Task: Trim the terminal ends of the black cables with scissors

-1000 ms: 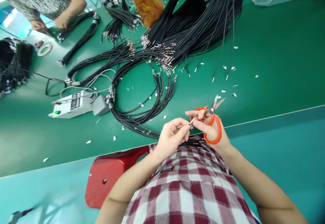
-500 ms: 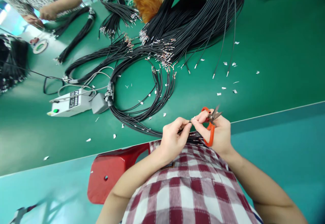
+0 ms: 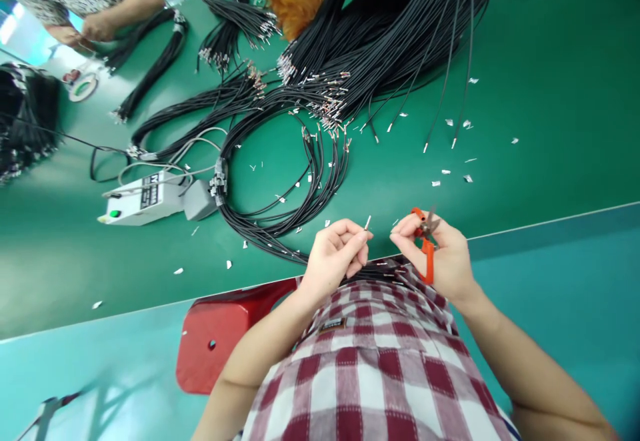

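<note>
My left hand [image 3: 336,252] is closed in a pinch on a thin black cable. The cable's whitish end [image 3: 369,222] sticks up past thumb and forefinger. To the right, and apart from it, my right hand [image 3: 445,254] has small scissors with orange handles [image 3: 428,261] hooked on its fingers, the blades pointing up and away from the cable. Thumb and forefinger of that hand press together at the tips; whether a scrap lies between them I cannot tell. Below my hands, more black cables [image 3: 373,273] from a tied bundle [image 3: 265,244] lie at the table edge against my checked clothing.
Large bundles of black cable [image 3: 395,61] spread over the green table [image 3: 560,94]. A white box with a green button [image 3: 143,199] stands at left, among small white scraps [image 3: 467,179]. A red stool [image 3: 215,347] is below the edge. Another person's hands [image 3: 93,31] work at upper left.
My hands have moved apart; before, both sets of fingertips met at the cable end. The whitish cable end now shows above my left fingers. The scissors have moved slightly right with my right hand.
</note>
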`<state>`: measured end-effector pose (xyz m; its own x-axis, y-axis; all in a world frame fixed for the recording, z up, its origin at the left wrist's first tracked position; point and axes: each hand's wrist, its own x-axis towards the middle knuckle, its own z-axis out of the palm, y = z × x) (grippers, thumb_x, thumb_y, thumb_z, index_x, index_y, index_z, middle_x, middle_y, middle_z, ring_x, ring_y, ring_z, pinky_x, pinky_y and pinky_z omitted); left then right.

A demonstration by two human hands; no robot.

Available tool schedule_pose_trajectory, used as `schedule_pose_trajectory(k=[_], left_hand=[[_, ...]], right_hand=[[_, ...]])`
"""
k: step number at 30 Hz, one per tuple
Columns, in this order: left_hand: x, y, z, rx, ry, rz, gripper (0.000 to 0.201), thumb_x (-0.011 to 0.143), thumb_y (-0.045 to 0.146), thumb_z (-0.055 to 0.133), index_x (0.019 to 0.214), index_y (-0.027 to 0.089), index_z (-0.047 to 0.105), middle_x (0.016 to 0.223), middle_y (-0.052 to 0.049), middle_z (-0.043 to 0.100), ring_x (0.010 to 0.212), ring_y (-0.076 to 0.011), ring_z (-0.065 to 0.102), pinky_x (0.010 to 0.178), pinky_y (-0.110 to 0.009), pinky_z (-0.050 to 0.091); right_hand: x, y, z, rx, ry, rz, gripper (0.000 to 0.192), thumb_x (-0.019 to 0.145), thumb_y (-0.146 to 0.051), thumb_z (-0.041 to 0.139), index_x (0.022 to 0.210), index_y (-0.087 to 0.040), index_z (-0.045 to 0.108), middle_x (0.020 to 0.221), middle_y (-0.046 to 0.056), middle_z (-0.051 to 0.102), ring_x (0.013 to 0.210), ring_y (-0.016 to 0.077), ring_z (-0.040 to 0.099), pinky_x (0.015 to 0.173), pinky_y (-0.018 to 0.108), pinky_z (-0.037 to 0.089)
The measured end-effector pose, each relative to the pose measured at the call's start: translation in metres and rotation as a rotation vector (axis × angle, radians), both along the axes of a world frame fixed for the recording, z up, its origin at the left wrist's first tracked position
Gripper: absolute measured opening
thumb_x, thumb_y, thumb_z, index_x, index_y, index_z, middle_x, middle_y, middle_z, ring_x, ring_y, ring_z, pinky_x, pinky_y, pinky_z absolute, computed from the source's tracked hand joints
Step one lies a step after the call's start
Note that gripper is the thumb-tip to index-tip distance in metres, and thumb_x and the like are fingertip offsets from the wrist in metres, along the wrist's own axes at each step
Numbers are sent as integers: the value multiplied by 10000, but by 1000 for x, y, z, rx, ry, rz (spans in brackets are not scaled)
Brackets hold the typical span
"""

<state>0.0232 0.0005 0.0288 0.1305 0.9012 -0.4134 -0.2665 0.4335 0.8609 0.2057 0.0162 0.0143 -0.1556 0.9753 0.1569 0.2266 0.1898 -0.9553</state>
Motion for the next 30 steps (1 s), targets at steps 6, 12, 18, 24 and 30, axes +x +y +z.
schedule_pose_trajectory(k=[6, 12, 18, 24, 30], left_hand=[[-5, 2, 2, -26, -73, 5, 296, 840, 400, 736, 823, 137, 600, 534, 32, 597, 336, -14, 368, 343, -148, 187], [-4, 4, 3, -36, -104, -1, 328, 806, 393, 766, 793, 146, 550, 532, 28, 619, 310, -25, 408, 332, -150, 175], [-3, 4, 4, -49, -111, -6, 328, 802, 378, 766, 787, 142, 540, 527, 30, 618, 303, -29, 421, 319, -143, 190], [-4, 5, 7, -68, -130, -3, 349, 774, 387, 785, 772, 141, 537, 507, 32, 606, 292, -32, 410, 311, -144, 178], [-5, 7, 8, -103, -138, -22, 362, 743, 395, 807, 792, 123, 574, 507, 32, 596, 301, -37, 414, 316, -155, 190]], right_hand=[[20, 6, -13, 320, -663, 45, 384, 837, -579, 692, 810, -207, 603, 763, 42, 648, 650, 175, 550, 652, 335, 346], [13, 11, -9, 543, -883, -10, 429, 886, -596, 625, 791, -182, 676, 734, 55, 676, 659, 179, 574, 682, 348, 299], [8, 19, -2, 701, -1006, -30, 394, 923, -525, 603, 729, -187, 660, 663, 23, 653, 611, 166, 540, 665, 345, 272], [12, 23, 0, 773, -1086, 5, 405, 960, -470, 561, 670, -193, 614, 615, 10, 614, 576, 150, 496, 674, 346, 264], [16, 29, -3, 720, -1078, 77, 400, 975, -468, 536, 721, -177, 640, 642, 24, 642, 591, 152, 531, 689, 361, 275]])
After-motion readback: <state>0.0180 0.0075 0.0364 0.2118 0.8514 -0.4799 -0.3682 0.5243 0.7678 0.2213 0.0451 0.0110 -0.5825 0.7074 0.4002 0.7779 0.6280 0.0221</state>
